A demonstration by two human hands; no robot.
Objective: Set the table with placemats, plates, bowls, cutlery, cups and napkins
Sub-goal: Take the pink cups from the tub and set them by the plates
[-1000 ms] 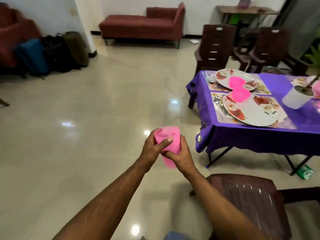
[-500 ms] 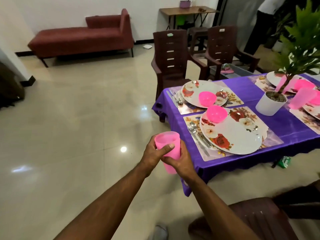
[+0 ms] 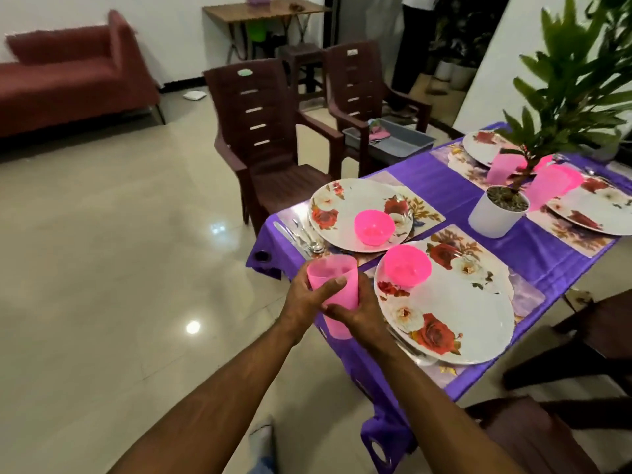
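Worktop (image 3: 455, 196) now lying just right of both hands; left hand (image 3: 302, 301) and right hand (image 3: 357, 314) fingers are clamping upright pink cup (image 3: 333, 285), bare cloth sitting just ahead-right by near plate (image 3: 455, 313)

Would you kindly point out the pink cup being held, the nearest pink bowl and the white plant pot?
pink cup (image 3: 337, 280), head view, upper side wall.
nearest pink bowl (image 3: 407, 265), head view, inside.
white plant pot (image 3: 492, 220), head view, outer wall.

A home's dining area — sofa (image 3: 68, 73), chairs (image 3: 270, 138), laid table (image 3: 444, 186) (purple cloth).
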